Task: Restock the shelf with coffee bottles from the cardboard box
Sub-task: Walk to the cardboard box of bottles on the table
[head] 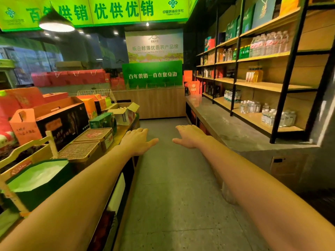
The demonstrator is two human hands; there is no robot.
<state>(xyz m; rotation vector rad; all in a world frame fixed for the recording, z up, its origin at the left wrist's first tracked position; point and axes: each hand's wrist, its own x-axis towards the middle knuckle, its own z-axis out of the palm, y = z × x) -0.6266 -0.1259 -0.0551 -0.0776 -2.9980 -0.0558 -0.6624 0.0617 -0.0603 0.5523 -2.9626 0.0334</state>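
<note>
Both my arms reach forward over the aisle floor. My left hand [138,142] and my right hand [188,135] are palm down with fingers spread, holding nothing. An open cardboard box [125,111] with white bottle caps showing inside sits on the left display table, beyond my left hand. The wooden shelf unit [261,86] with black metal posts runs along the right wall. It carries clear water bottles, green bottles and yellow bottles on several levels.
The left table holds gift boxes, woven baskets [85,151] and a green paper bag [38,180]. A grey stone ledge [223,124] runs under the shelves on the right. A wooden counter [150,104] with a green sign closes the aisle's far end.
</note>
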